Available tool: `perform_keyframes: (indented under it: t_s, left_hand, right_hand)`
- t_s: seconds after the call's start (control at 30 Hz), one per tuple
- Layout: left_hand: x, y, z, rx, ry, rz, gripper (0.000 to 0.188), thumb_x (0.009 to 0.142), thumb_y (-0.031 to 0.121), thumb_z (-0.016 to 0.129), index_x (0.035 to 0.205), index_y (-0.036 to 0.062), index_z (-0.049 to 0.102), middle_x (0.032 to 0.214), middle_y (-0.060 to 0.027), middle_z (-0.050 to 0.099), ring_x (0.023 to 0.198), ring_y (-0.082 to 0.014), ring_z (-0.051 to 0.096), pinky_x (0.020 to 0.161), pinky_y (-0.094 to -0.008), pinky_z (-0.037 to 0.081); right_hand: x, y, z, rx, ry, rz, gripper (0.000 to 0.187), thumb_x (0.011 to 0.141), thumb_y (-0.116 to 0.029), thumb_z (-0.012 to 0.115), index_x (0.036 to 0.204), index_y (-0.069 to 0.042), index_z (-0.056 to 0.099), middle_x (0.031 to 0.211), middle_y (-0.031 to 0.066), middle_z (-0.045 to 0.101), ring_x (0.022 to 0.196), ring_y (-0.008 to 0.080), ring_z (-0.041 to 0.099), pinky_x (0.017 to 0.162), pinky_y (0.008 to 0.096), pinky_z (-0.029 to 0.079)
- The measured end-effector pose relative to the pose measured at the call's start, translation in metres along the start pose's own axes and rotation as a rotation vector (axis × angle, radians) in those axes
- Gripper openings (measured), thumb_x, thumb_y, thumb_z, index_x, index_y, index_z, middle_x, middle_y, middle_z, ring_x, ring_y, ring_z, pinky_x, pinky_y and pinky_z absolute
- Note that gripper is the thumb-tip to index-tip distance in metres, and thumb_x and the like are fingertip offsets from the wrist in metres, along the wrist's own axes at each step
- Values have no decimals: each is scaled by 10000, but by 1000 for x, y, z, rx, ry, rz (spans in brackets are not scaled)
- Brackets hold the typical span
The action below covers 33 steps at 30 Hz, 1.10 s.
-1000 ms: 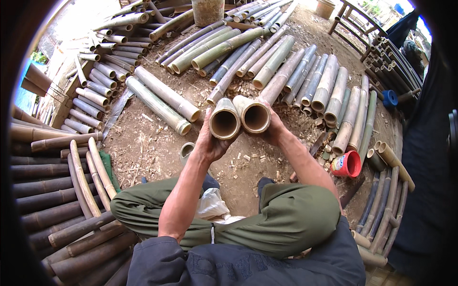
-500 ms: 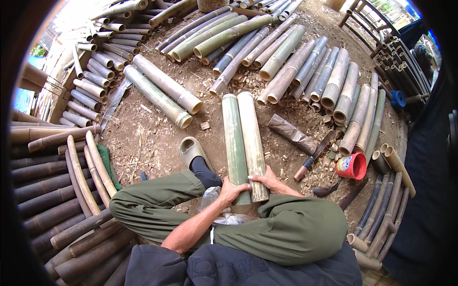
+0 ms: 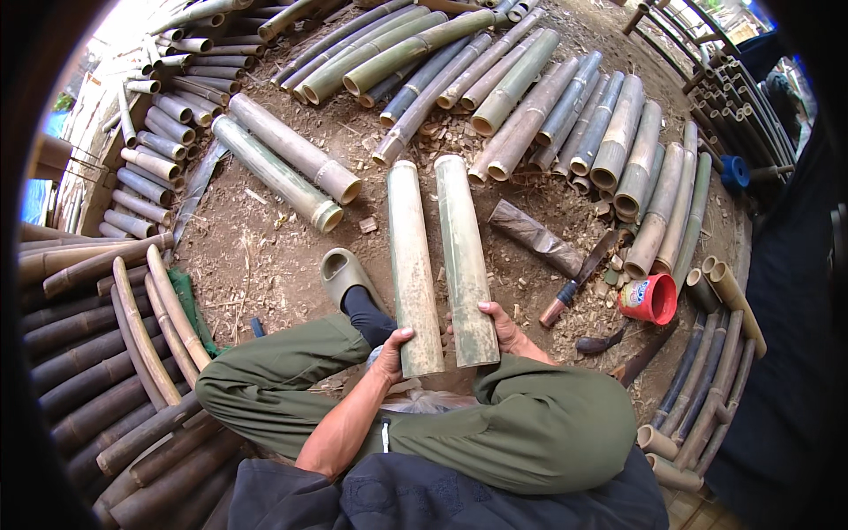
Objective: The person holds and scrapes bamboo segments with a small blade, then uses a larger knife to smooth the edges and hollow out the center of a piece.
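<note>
Two bamboo tubes stand out in front of me, side by side with a narrow gap between them. My left hand [image 3: 389, 355] grips the lower end of the left bamboo tube [image 3: 412, 274], pale with brownish patches, thumb on its near edge. Around the lower end of the right bamboo tube [image 3: 464, 265], pale green and cream, my right hand [image 3: 502, 329] is closed. The fingers beneath both tubes are mostly hidden. Both tubes point away from me above the dirt floor, between my bent knees.
Two bamboo tubes [image 3: 278, 172] lie front left, and many more are ranged in rows [image 3: 618, 132] beyond. At right are a wrapped block [image 3: 536, 237], a knife [image 3: 579, 278] and a red tub [image 3: 649, 299]. Dark bamboo [image 3: 97, 371] is stacked on the left.
The two tubes, touching before, have moved apart. Both have turned about their length, showing different sides. My left hand has shifted left with its tube.
</note>
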<state>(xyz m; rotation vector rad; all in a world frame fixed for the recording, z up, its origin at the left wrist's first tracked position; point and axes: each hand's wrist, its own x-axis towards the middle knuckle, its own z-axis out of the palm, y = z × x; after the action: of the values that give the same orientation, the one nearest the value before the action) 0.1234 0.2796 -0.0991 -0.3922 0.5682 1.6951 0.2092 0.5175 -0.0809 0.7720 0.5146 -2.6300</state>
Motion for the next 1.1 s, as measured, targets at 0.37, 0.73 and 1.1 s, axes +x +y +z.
perform_keyframes:
  t_s: [0.37, 0.73, 1.1]
  left_hand:
    - [4, -3, -8, -94, 9, -6, 840, 776, 519, 687, 1416, 40, 427, 1231, -215, 614, 1088, -345, 642, 948, -501, 527]
    - [20, -22, -24, 293, 303, -19, 759, 834, 444, 700, 1415, 30, 439, 1331, -154, 562, 1210, -287, 562, 1061, -454, 430]
    - [6, -14, -16, 496, 194, 134, 764, 790, 291, 783, 1397, -11, 431, 1284, -121, 589, 1164, -219, 568, 1028, -365, 438]
  right_hand:
    - [3, 5, -17, -72, -4, -10, 719, 791, -397, 656, 1323, 49, 470, 1080, 197, 654, 990, 304, 676, 855, 456, 583]
    - [15, 6, -8, -216, 98, -70, 679, 805, -401, 664, 1289, 48, 502, 1050, 182, 663, 969, 291, 679, 833, 433, 584]
    - [-7, 4, 16, -111, 133, 20, 655, 812, -402, 672, 1263, 48, 523, 1030, 175, 666, 944, 279, 683, 811, 416, 585]
